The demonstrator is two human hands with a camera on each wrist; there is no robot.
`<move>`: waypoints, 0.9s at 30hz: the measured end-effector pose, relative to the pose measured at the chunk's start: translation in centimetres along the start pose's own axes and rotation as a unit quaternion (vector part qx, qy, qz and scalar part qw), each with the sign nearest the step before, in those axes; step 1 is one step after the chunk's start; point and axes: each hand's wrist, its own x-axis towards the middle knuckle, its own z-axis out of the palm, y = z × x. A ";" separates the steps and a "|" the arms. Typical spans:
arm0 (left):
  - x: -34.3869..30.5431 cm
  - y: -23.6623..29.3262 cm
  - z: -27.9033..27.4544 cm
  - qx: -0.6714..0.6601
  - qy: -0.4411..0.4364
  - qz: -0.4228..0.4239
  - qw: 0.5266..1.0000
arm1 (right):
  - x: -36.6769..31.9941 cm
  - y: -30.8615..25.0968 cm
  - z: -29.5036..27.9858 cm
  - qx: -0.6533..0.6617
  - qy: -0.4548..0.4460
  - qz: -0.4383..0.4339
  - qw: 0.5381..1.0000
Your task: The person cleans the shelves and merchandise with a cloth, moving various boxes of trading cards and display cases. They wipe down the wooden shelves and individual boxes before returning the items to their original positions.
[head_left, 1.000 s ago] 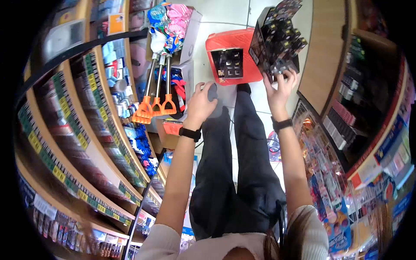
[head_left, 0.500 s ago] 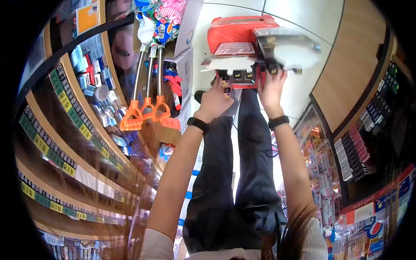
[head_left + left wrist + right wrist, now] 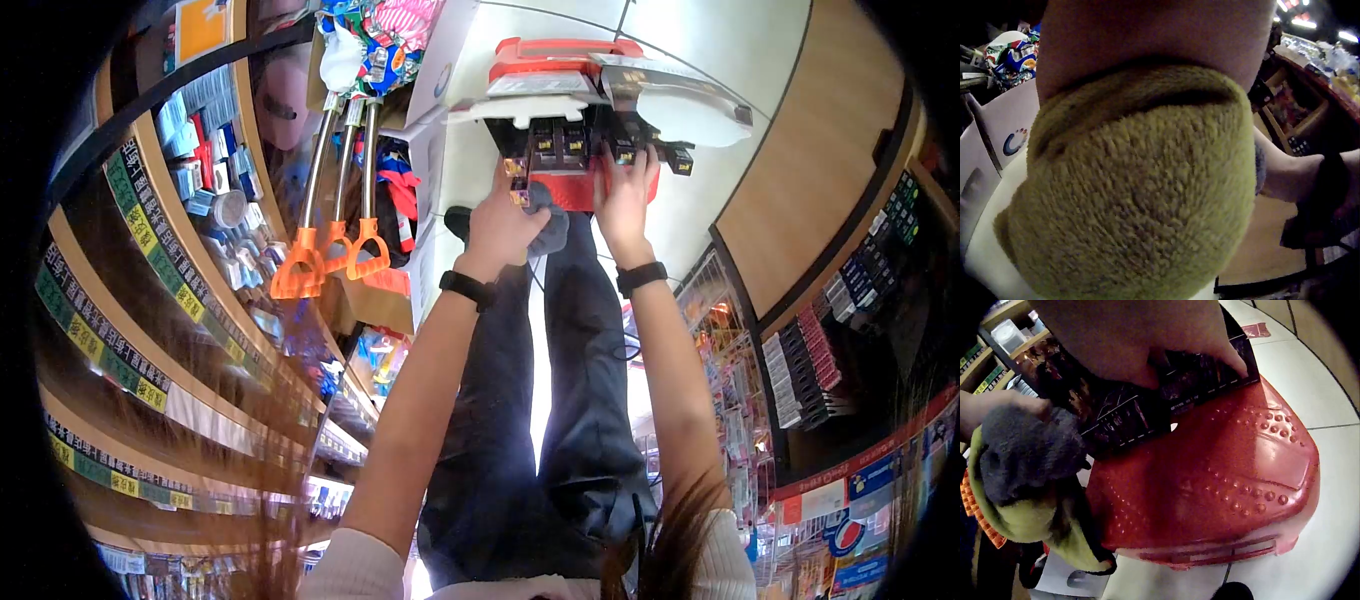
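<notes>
In the head view, my left hand (image 3: 505,228) holds a grey cloth (image 3: 550,222) against its palm, its fingers at the near left corner of a display box (image 3: 495,148) of small black packs. My right hand (image 3: 625,205) grips the near edge of a second display box (image 3: 640,82) beside it. Both boxes rest on a red stool (image 3: 570,190). The right wrist view shows my right hand (image 3: 1141,337) over the dark boxes (image 3: 1125,428) and the cloth's grey and green sides (image 3: 1029,453). The cloth (image 3: 1147,187) fills the left wrist view, hiding the left fingertips.
Orange-handled poles (image 3: 368,250) and cartons (image 3: 425,165) stand left of the stool, near curved shelves (image 3: 150,270). A wooden panel (image 3: 780,150) is at the right. White tiled floor (image 3: 690,35) surrounds the stool.
The left display box has come upright between my hands on the stool. My right hand has moved left with the other box, and my left hand has moved in to the boxes.
</notes>
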 end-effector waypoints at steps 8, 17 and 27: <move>0.7 -0.7 0.0 -0.033 -0.004 0.040 0.999 | -0.4 0.1 -0.3 -0.047 -0.039 -0.014 0.998; -1.1 0.0 -2.5 -0.051 0.015 0.065 0.997 | -1.1 -0.2 -1.0 -0.094 -0.061 -0.017 0.994; -7.9 -2.2 -9.4 -0.155 0.041 0.069 0.985 | -3.2 -4.4 -3.9 -0.128 -0.047 -0.025 0.990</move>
